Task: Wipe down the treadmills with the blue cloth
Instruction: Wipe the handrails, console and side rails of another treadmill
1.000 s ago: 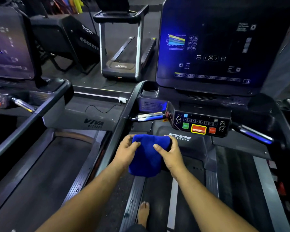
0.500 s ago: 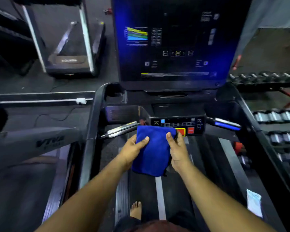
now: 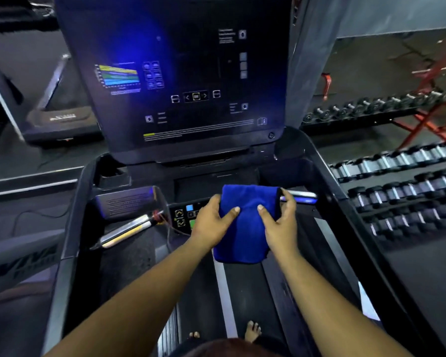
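A folded blue cloth (image 3: 245, 228) hangs in front of the treadmill's button panel (image 3: 184, 215) and covers most of it. My left hand (image 3: 213, 222) grips the cloth's left side, thumb on its front. My right hand (image 3: 281, 222) grips its right side the same way. The treadmill's big dark screen (image 3: 191, 86) rises just behind, lit with small icons. A silver handle (image 3: 129, 230) sticks out left of the panel, and another handle (image 3: 301, 195) shows past my right hand. I stand on the belt (image 3: 245, 292), bare toes at the bottom.
Racks of dumbbells (image 3: 402, 181) line the floor on the right, with a red frame (image 3: 433, 104) behind. Another treadmill (image 3: 59, 119) stands at the back left, and a neighbouring machine's rail (image 3: 23, 258) lies close on the left. Black side rails (image 3: 345, 202) flank me.
Both hands have carried the cloth up and to the right, over the button panel. The view has swung right, bringing the dumbbell racks in.
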The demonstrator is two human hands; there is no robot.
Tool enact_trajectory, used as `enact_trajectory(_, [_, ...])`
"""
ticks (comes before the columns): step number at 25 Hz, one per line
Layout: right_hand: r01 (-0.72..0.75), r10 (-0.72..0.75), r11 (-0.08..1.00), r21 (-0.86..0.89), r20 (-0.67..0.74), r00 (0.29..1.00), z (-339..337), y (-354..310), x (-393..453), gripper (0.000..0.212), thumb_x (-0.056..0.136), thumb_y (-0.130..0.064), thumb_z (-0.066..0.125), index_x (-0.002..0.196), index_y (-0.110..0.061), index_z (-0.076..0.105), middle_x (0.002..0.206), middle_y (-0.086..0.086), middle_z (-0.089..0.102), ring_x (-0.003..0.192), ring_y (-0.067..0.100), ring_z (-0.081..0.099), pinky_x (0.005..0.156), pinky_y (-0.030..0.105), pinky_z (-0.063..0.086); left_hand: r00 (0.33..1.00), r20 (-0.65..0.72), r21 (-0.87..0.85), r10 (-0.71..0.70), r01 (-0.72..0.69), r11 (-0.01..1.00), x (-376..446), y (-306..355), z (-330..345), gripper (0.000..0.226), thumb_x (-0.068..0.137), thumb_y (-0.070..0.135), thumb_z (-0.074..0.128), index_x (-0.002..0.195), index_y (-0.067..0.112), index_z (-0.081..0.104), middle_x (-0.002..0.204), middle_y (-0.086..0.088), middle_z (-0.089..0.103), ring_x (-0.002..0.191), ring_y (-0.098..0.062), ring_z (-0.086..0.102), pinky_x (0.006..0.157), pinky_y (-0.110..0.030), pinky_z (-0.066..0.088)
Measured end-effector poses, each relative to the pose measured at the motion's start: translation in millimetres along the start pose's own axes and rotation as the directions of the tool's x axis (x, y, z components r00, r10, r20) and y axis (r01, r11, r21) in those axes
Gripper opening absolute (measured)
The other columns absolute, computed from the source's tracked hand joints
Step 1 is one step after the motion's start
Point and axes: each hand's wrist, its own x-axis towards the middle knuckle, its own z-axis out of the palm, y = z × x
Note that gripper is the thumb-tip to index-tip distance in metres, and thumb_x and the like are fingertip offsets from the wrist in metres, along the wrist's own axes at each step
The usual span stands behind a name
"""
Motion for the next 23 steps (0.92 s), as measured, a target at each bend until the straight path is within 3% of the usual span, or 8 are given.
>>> enact_trajectory(4, [0.067,-0.091,0.957,-0.283,-0.072,0.993,-46,2,54,0.070,0.089,-0.018,0.071,0.147,-0.018,0.032,0.145,0.007,0.043,0.126,0.021,0.051,0.102,0.025,0.042,0.996,-0.009,0.347,0.093,-0.084,0.934,36,45,49,0.031,0.091,0.048,0.062,0.099,0.020,0.053,0.082,0.006,0.061,0.076,-0.017,0.059,0.066,-0.030,0.042])
enact_trajectory(7, [0.024,-0.102,0.839,-0.544,-0.113,0.988,-56,7,88,0.072,0.091,-0.021,0.067,0.150,-0.018,0.026,0.149,0.013,0.032,0.121,0.033,0.055,0.089,0.035,0.047,0.974,0.061,0.681,0.219,-0.201,0.704,69,60,71,0.034,0.094,0.052,0.054,0.100,0.019,0.056,0.098,-0.002,0.064,0.101,-0.025,0.057,0.086,-0.041,0.042])
enact_trajectory(9, [0.063,-0.177,0.638,-0.767,-0.067,0.982,-48,19,105,0.073,0.092,-0.024,0.062,0.152,-0.017,0.023,0.156,0.017,0.024,0.137,0.036,0.040,0.105,0.050,0.040,0.969,0.146,0.791,0.201,-0.236,0.565,97,55,80,0.039,0.095,0.053,0.050,0.112,0.019,0.061,0.121,0.000,0.060,0.120,-0.024,0.048,0.098,-0.045,0.037])
enact_trajectory(11, [0.207,-0.156,0.550,-0.809,0.144,0.977,-30,39,108,0.061,0.098,-0.031,0.047,0.154,-0.019,0.026,0.161,0.012,0.024,0.149,0.031,0.022,0.116,0.061,0.018,0.961,0.232,0.828,0.150,-0.276,0.489,119,45,86,0.044,0.098,0.053,0.044,0.125,0.021,0.057,0.137,0.001,0.052,0.131,-0.022,0.041,0.104,-0.047,0.032])
enact_trajectory(13, [0.292,-0.118,0.560,-0.775,0.274,0.954,-17,60,99,0.053,0.099,-0.038,0.034,0.149,-0.022,0.038,0.155,0.002,0.039,0.148,0.022,0.026,0.119,0.059,0.005,0.945,0.313,0.808,0.098,-0.319,0.496,133,30,85,0.048,0.101,0.051,0.036,0.136,0.021,0.049,0.152,0.002,0.041,0.141,-0.018,0.033,0.112,-0.051,0.026])
enact_trajectory(16, [0.382,-0.230,0.421,-0.823,0.310,0.922,-21,67,122,0.041,0.094,-0.042,0.038,0.119,-0.023,0.064,0.119,-0.002,0.067,0.119,0.020,0.057,0.114,0.049,0.028,0.890,0.451,0.726,0.063,-0.407,0.555,140,14,78,0.053,0.104,0.048,0.028,0.150,0.023,0.032,0.165,0.005,0.017,0.152,-0.012,0.011,0.120,-0.058,0.009])
enact_trajectory(20, [0.412,-0.027,0.360,-0.837,0.432,0.902,-31,46,173,0.046,0.097,-0.051,0.035,0.085,-0.019,0.065,0.085,0.002,0.069,0.080,0.026,0.065,0.071,0.037,0.040,0.825,0.562,0.683,0.065,-0.507,0.525,152,15,75,0.059,0.104,0.047,0.025,0.158,0.028,0.009,0.167,0.004,0.005,0.153,-0.012,-0.002,0.121,-0.059,0.000])
enact_trajectory(23, [0.383,-0.213,0.325,-0.865,0.328,0.920,-32,75,132,0.040,0.099,-0.047,0.039,0.104,-0.019,0.066,0.103,0.003,0.068,0.099,0.025,0.062,0.095,0.045,0.041,0.782,0.610,0.678,0.129,-0.599,0.426,156,14,73,0.065,0.100,0.052,0.012,0.158,0.024,0.010,0.167,0.002,0.007,0.153,-0.011,-0.003,0.121,-0.058,-0.002])
